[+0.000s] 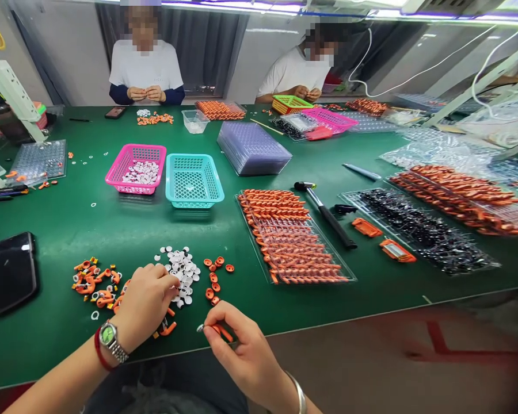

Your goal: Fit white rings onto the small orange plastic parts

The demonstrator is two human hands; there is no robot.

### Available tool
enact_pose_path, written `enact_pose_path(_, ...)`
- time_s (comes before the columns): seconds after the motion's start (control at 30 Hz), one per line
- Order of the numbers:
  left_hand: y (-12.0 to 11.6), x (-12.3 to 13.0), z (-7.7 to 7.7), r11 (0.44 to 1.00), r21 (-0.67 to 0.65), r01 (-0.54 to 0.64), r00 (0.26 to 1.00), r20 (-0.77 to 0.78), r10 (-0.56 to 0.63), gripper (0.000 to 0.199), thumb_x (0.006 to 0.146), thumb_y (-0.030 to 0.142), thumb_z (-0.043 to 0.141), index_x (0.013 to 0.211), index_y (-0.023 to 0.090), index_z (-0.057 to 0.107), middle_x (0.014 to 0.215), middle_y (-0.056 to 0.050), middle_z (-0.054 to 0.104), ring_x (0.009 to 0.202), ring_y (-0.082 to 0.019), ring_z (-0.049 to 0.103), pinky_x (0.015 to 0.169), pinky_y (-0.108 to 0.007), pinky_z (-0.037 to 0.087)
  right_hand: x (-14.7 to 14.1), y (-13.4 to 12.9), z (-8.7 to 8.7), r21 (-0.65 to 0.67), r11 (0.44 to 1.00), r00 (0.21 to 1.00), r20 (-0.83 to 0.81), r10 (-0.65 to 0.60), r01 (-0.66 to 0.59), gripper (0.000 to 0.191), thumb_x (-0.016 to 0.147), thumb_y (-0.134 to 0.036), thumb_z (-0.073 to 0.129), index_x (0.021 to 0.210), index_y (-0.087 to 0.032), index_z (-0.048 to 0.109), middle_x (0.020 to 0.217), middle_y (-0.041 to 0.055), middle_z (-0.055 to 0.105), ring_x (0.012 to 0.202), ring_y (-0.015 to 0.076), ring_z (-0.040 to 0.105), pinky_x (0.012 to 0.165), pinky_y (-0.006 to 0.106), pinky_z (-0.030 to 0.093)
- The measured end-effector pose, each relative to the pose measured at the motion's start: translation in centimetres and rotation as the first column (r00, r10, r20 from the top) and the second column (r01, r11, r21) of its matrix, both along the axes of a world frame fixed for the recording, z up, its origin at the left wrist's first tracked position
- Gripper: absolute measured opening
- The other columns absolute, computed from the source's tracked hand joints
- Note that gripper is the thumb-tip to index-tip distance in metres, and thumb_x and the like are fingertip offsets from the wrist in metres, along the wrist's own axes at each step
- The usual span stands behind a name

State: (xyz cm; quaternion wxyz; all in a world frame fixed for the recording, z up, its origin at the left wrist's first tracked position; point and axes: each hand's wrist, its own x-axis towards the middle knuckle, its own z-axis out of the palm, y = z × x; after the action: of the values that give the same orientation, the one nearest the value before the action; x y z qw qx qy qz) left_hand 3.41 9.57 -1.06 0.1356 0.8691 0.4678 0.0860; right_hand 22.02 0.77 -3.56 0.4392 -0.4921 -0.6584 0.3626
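Green felt covers the table (90, 218), and both of the person's hands work at its near edge. The left hand (144, 302), with a watch (109, 335) at the wrist, reaches down with fingers curled narrow onto the pile of small white discs (182, 270); whether it has one pinched I cannot tell. The right hand (242, 345) is closed in a pinch on a small orange part (221, 330), with a tiny silvery tip showing at its left end, held just above the table's near edge. Just left of the left hand lies a heap of orange hooks (95, 283); just right of the discs sits a loose group of orange rings (214, 275). A black phone (11, 273) lies near the left edge.

Farther off stand a pink basket (117, 172) holding white pieces and an empty teal basket (194, 181) beside it. To the right lie a clear tray of orange parts (291, 238), a black-handled hammer (326, 214), and a tray of black parts (418, 230). At the far side two other people sit with their hands together over their own work.
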Motion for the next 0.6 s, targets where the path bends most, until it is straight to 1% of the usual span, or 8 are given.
enact_pose_path(0.13, -0.2, -0.2, 0.3, 1.0, -0.001, 0.03, 1.0, -0.007, -0.03, 0.019, 0.09, 0.009, 0.06, 0.085, 0.021, 0.073, 0.083, -0.004, 0.064, 0.078, -0.021, 0.054, 0.071, -0.034, 0.041, -0.1, 0.1, 0.2, 0.016, 1.0, 1.0, 0.002, 0.01, -0.01, 0.012, 0.09, -0.019, 0.049, 0.079, -0.02, 0.054, 0.071, 0.0, 0.054, 0.062, 0.0129, 0.049, 0.057, 0.024, 0.04)
enact_pose_path(0.23, -0.2, -0.3, 0.3, 0.999, 0.011, 0.032, 0.999, 0.016, -0.033, 0.02, 0.09, 0.007, 0.057, 0.082, 0.018, 0.07, 0.083, -0.005, 0.064, 0.077, -0.021, 0.054, 0.07, -0.033, 0.042, -0.1, 0.1, 0.3, 0.019, 1.0, 1.0, -0.006, 0.011, -0.011, 0.012, 0.09, -0.018, 0.048, 0.08, -0.02, 0.054, 0.071, 0.0003, 0.054, 0.063, 0.0132, 0.05, 0.057, 0.025, 0.041)
enact_pose_path(0.37, -0.8, -0.5, 0.3, 0.999, 0.043, -0.014, 0.996, 0.093, 0.009, 0.019, 0.092, 0.008, 0.048, 0.085, 0.016, 0.064, 0.082, -0.005, 0.064, 0.077, -0.021, 0.056, 0.071, -0.033, 0.046, -0.4, 0.1, 0.3, 0.004, 1.0, 0.999, -0.033, 0.014, -0.014, 0.011, 0.09, -0.019, 0.049, 0.08, -0.019, 0.053, 0.072, 0.0004, 0.053, 0.064, 0.0139, 0.05, 0.059, 0.025, 0.041)
enact_pose_path(0.43, -1.5, -0.8, 0.5, 0.998, 0.045, -0.053, 0.983, 0.181, 0.045, 0.02, 0.095, 0.013, 0.044, 0.09, 0.015, 0.063, 0.084, -0.005, 0.066, 0.078, -0.02, 0.059, 0.072, -0.033, 0.048, -0.6, 0.1, 0.3, -0.014, 1.0, 0.998, -0.059, 0.015, -0.016, 0.011, 0.09, -0.02, 0.048, 0.08, -0.019, 0.053, 0.074, 0.001, 0.054, 0.066, 0.0142, 0.051, 0.06, 0.026, 0.041)
enact_pose_path(0.5, -2.4, -1.2, 0.7, 0.996, -0.034, -0.08, 0.937, 0.338, 0.087, 0.018, 0.095, 0.018, 0.046, 0.094, 0.017, 0.064, 0.087, -0.004, 0.069, 0.079, -0.019, 0.063, 0.072, -0.03, 0.051, -1.0, 0.1, 0.4, -0.044, 0.999, 0.995, -0.101, 0.018, -0.022, 0.011, 0.09, -0.022, 0.048, 0.081, -0.019, 0.054, 0.074, 0.0013, 0.055, 0.065, 0.014, 0.05, 0.06, 0.026, 0.041)
enact_pose_path(0.57, -3.4, -1.5, 0.9, 0.98, -0.188, -0.069, 0.86, 0.487, 0.154, 0.016, 0.093, 0.022, 0.053, 0.095, 0.021, 0.069, 0.085, -0.001, 0.072, 0.076, -0.016, 0.067, 0.068, -0.025, 0.053, -1.5, 0.0, 0.6, -0.073, 0.997, 0.989, -0.149, 0.008, -0.019, 0.012, 0.09, -0.023, 0.049, 0.08, -0.019, 0.055, 0.072, 0.0006, 0.055, 0.063, 0.0132, 0.049, 0.057, 0.025, 0.04)
enact_pose_path(0.6, -3.9, -1.7, 0.9, 0.963, -0.266, -0.052, 0.824, 0.534, 0.192, 0.015, 0.091, 0.023, 0.057, 0.096, 0.022, 0.071, 0.084, 0.001, 0.074, 0.075, -0.015, 0.068, 0.067, -0.022, 0.054, -1.7, 0.0, 0.7, -0.082, 0.997, 0.985, -0.172, -0.004, -0.011, 0.013, 0.09, -0.024, 0.05, 0.08, -0.019, 0.055, 0.071, 0.0, 0.054, 0.062, 0.0128, 0.048, 0.056, 0.025, 0.039)
